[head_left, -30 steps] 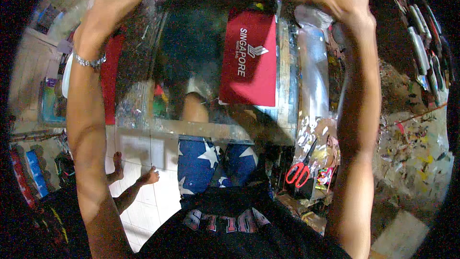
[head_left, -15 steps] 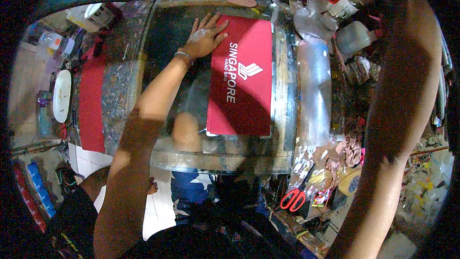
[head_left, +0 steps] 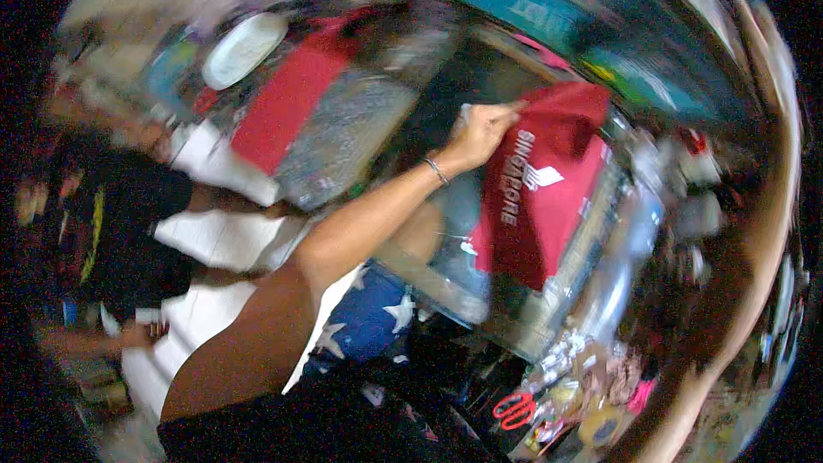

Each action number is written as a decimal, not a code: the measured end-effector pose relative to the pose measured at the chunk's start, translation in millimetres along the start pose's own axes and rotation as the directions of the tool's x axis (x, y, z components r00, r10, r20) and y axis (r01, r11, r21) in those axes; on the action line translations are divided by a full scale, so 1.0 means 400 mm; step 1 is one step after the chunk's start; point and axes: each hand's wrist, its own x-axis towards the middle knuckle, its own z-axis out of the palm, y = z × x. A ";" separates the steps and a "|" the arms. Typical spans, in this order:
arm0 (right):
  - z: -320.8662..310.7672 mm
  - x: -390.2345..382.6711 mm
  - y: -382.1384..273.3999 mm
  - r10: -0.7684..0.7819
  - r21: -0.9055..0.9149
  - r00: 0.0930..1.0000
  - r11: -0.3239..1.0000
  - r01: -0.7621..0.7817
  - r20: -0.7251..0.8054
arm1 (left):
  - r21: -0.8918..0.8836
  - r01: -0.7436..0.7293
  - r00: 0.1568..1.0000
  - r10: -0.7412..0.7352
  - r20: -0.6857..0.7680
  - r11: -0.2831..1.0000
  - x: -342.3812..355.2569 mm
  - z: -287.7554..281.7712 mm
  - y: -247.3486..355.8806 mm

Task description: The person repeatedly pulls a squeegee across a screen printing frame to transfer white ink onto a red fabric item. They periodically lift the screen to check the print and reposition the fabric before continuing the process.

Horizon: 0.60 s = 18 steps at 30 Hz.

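Note:
My left hand pinches the upper left corner of a red fabric panel with white print. The panel's far end is lifted and bent, and its near end hangs over the glass-topped board. My right arm stretches up along the right side; its hand lies outside the picture. Beyond the panel slants a large teal sheet or screen with pale markings, blurred by motion.
Left of the board lie another red fabric strip and a white oval dish. Red-handled scissors and a tape roll are at the lower right. A person in black is close on the left.
My left hand, flat on the panel before, has closed on its corner and raised it off the board. The whole view has swung leftward and tilted.

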 end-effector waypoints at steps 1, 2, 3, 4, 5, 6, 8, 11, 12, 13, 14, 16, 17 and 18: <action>0.002 -0.006 0.030 -0.054 0.045 0.997 0.998 0.052 0.053 | -0.118 -0.031 0.994 0.018 -0.104 0.992 -0.024 -0.065 0.021; 0.002 -0.011 0.048 -0.107 0.095 0.989 0.991 0.098 0.106 | -0.129 0.044 0.986 -0.064 -0.154 0.991 -0.044 -0.154 0.030; 0.004 -0.016 0.061 -0.273 -0.098 0.960 0.956 0.278 0.061 | -0.164 0.019 0.978 -0.053 -0.203 0.986 -0.057 -0.234 0.034; 0.001 -0.025 0.064 -0.426 -0.306 0.903 0.855 0.420 0.048 | -0.244 0.057 0.954 -0.125 -0.272 0.968 -0.063 -0.325 0.026; -0.008 -0.036 0.064 -0.465 -0.416 0.882 0.789 0.452 0.076 | -0.059 0.122 0.959 -0.133 -0.250 0.991 -0.060 -0.434 0.009; -0.018 -0.045 0.054 -0.387 -0.428 0.912 0.808 0.405 0.133 | -0.121 0.125 0.947 -0.154 -0.281 0.985 -0.058 -0.532 -0.012; -0.039 -0.051 0.026 -0.302 -0.379 0.929 0.851 0.363 0.212 | 0.072 0.127 0.954 -0.102 -0.282 0.989 -0.053 -0.732 -0.075; -0.057 -0.054 -0.022 0.033 -0.322 0.965 0.945 0.054 0.260 | 0.387 0.061 0.980 0.019 -0.199 0.920 -0.054 -0.950 -0.197; -0.060 -0.067 -0.035 0.005 -0.394 0.968 0.914 0.097 0.250 | 0.444 0.112 0.983 -0.033 -0.181 0.889 -0.052 -0.985 -0.237; -0.057 -0.076 -0.053 0.059 -0.392 0.977 0.919 0.026 0.203 | 0.452 0.125 0.988 -0.070 -0.137 0.883 -0.045 -1.004 -0.265; -0.059 -0.089 -0.066 0.020 -0.474 0.983 0.878 0.070 0.183 | 0.469 0.305 0.946 -0.206 -0.251 0.829 -0.038 -0.992 -0.284; -0.061 -0.115 -0.103 -0.017 -0.460 0.982 0.882 0.102 0.186 | 0.663 0.248 0.958 -0.079 -0.275 0.706 -0.036 -0.903 -0.283; -0.061 -0.122 -0.127 -0.032 -0.447 0.976 0.885 0.128 0.217 | 0.710 0.121 0.973 0.060 -0.224 0.694 -0.029 -0.828 -0.259; -0.066 -0.129 -0.153 -0.007 -0.390 0.984 0.917 0.078 0.180 | 0.726 0.055 0.977 0.112 -0.180 0.685 -0.022 -0.746 -0.219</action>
